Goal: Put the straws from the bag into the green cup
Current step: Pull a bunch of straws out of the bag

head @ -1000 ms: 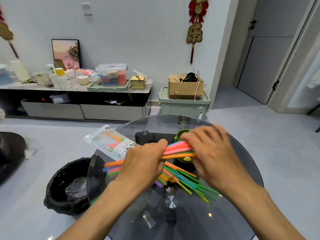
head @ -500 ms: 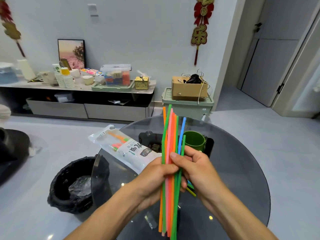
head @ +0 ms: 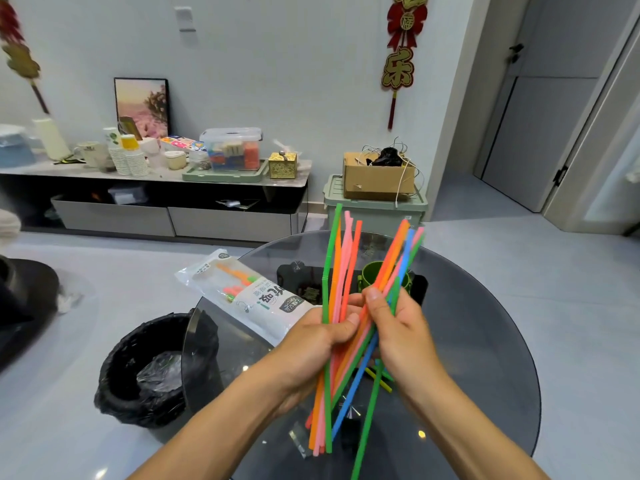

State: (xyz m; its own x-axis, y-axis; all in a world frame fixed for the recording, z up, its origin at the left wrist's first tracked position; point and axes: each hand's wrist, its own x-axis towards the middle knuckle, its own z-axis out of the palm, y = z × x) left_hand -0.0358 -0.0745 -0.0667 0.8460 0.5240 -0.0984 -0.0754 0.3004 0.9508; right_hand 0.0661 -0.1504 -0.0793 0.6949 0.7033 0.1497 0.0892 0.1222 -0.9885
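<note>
Both hands, left hand (head: 311, 337) and right hand (head: 398, 327), have fingers clamped on the straws (head: 341, 271) (splayed in a fan). The green cup (head: 372, 278) stands just behind the fingers, partly hidden by straws; the bag (head: 249, 299) lies left, on the glass worktop (head: 485, 341).

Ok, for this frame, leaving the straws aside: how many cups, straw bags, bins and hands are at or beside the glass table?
Green cup: 1
Straw bag: 1
Black bin: 1
Hands: 2, the left hand and the right hand, each with its grip closed on the straws
Total: 5
</note>
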